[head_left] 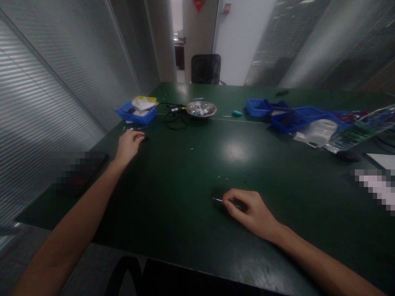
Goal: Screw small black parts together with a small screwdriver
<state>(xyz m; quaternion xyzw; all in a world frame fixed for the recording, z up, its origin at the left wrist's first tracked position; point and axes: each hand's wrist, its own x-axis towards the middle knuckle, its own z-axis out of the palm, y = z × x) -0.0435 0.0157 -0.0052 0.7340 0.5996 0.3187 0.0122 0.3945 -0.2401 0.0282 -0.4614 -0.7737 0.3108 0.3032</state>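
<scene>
My left hand [127,144] reaches out over the left side of the green table [173,176]. Its fingers are pinched together; what they hold, if anything, is too blurred to name. A small dark patch shows beside these fingertips. Lower down, near the middle of the table, my right hand [251,211] is closed, with thumb and index finger gripping a thin rod with a shiny metal tip [217,200]. The tip points left, and the rest of the rod is hidden by the hand.
Behind my left hand stands a blue basket [138,117] with white packets. A metal bowl [201,110] of small bits and a black cable [175,124] lie farther back. Several blue trays [257,107] and a clear plastic bottle [359,131] stand at right.
</scene>
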